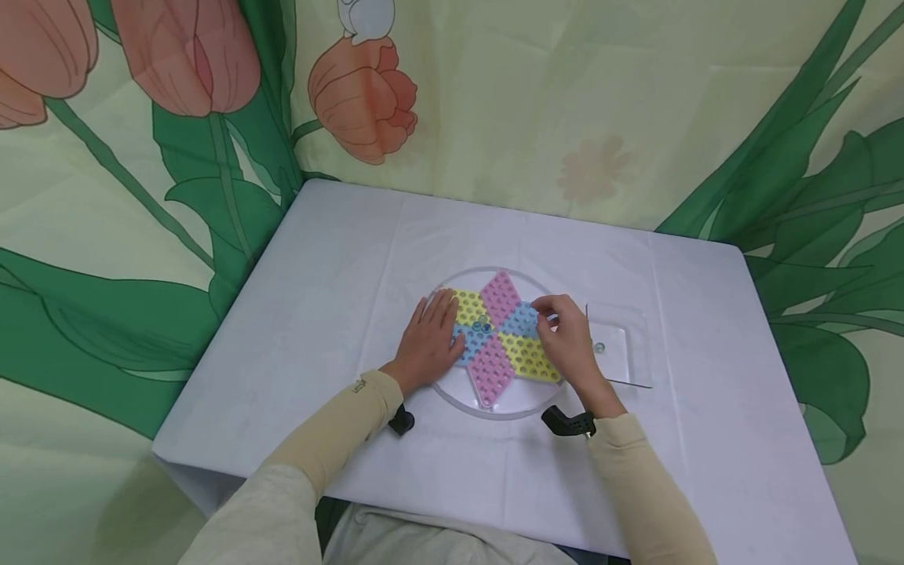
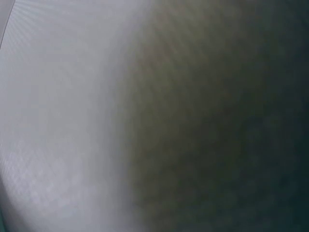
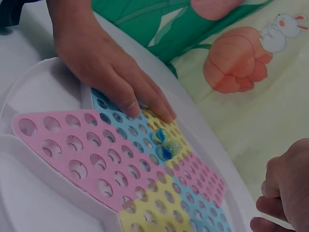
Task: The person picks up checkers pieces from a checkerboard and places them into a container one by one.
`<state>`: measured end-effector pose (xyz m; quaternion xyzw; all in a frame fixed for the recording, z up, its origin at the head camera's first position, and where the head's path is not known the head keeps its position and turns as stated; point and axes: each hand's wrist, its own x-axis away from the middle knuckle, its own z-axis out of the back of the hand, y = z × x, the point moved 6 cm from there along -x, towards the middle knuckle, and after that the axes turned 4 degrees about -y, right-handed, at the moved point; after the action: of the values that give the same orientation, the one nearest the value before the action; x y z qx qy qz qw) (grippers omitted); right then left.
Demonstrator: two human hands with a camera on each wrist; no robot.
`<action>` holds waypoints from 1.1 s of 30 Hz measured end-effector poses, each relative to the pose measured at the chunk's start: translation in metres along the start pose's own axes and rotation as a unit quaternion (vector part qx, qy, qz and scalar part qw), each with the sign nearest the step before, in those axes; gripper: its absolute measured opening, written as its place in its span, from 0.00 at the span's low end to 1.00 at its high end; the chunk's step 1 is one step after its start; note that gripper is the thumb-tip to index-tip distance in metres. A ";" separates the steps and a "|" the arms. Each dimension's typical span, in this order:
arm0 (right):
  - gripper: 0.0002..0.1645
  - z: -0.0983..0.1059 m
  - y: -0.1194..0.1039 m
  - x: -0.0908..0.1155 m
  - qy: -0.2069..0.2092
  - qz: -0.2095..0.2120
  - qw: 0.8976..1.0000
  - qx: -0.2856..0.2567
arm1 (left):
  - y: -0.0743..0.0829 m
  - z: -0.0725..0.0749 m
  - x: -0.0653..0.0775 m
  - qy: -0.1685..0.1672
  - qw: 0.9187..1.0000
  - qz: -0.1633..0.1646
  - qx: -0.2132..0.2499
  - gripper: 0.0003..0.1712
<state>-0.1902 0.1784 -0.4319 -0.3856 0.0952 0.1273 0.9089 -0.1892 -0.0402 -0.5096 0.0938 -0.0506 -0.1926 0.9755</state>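
A round clear tray holds a star-shaped Chinese checkers board [image 1: 490, 369] in pink, yellow and blue, dotted with holes. My left hand [image 1: 428, 339] lies on the board's left side with fingers extended, over a yellow and a blue section. Glass marbles [image 3: 165, 151] sit close together near the star's middle. Over the right blue section is my right hand [image 1: 565, 333], its fingers bent and the thumb near the index finger. Whether a marble is between those fingertips I cannot tell. In the right wrist view, the right hand's curled fingers [image 3: 273, 205] show at the right edge.
A clear rectangular box [image 1: 639, 345] lies right of the board, with a single marble [image 1: 599, 347] in it. White cloth covers the table [image 1: 318, 259]. Behind stands a backdrop printed with tulips [image 1: 363, 102]. The left wrist view is mostly blurred and dark.
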 end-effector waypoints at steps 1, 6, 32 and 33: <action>0.13 -0.001 -0.001 0.000 -0.001 0.001 1.000 0.001 | 0.000 0.000 0.000 0.000 1.000 -0.001 0.000 0.41; 0.13 -0.006 -0.005 0.000 -0.010 0.002 1.000 -0.001 | 0.000 0.001 0.000 0.003 1.000 -0.001 -0.003 0.41; 0.14 -0.048 -0.007 -0.001 -0.082 -0.001 0.996 -0.041 | 0.000 0.001 0.000 -0.002 1.000 0.000 -0.007 0.41; 0.14 -0.050 -0.006 -0.001 -0.082 0.005 0.996 -0.039 | 0.000 0.001 0.000 -0.001 1.000 -0.001 -0.007 0.41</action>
<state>-0.1929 0.1376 -0.4616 -0.4084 0.0173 0.1663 0.8974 -0.1891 -0.0406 -0.5089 0.0871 -0.0505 -0.1935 0.9759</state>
